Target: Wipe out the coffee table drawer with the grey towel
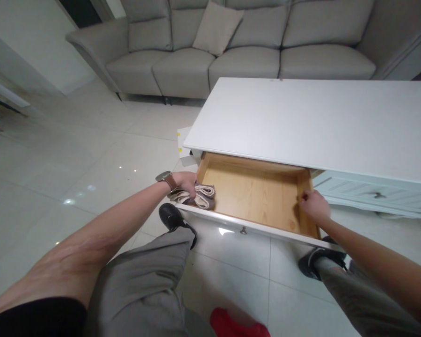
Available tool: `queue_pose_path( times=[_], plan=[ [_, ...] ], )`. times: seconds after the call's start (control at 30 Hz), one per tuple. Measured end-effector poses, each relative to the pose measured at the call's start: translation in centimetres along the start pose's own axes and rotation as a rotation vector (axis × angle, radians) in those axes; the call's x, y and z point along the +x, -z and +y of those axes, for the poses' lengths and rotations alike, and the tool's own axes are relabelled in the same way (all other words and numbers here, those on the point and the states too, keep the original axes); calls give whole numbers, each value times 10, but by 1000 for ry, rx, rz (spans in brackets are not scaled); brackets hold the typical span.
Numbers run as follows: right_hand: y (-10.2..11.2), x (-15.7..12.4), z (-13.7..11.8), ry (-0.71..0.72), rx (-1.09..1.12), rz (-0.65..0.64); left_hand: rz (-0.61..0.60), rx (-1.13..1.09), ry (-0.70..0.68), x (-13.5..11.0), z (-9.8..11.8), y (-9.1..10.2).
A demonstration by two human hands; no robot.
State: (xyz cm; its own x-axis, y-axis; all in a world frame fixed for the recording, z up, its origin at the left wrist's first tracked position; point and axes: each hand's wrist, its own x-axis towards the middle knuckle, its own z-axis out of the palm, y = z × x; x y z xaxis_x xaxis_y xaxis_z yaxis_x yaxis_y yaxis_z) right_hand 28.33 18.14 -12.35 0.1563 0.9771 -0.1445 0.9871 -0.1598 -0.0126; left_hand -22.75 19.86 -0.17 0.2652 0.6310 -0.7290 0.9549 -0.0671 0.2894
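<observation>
A pulled-out wooden drawer (256, 194) of a white low table (315, 121) lies open in front of me. My left hand (185, 181), with a watch on the wrist, is closed on a folded beige and grey cloth (201, 195) at the drawer's near left corner. My right hand (313, 206) grips the drawer's right side wall with curled fingers. Apart from the cloth, the inside of the drawer shows only bare wood.
A grey sofa (252, 51) with a cushion (217, 28) stands beyond the table. A small white box (185, 147) sits on the tiled floor by the table's left end. A second, shut drawer (375, 194) is to the right. My knees and shoes are below the drawer.
</observation>
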Motion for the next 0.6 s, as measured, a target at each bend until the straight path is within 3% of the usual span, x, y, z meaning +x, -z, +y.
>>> queue_pose_path(
  times=[0.27,0.6],
  plan=[
    [-4,6,3,4,-3,5,443,350,48,16,3,10],
    [-3,4,3,9,1,20,794,319,83,56,-1,19]
  ],
)
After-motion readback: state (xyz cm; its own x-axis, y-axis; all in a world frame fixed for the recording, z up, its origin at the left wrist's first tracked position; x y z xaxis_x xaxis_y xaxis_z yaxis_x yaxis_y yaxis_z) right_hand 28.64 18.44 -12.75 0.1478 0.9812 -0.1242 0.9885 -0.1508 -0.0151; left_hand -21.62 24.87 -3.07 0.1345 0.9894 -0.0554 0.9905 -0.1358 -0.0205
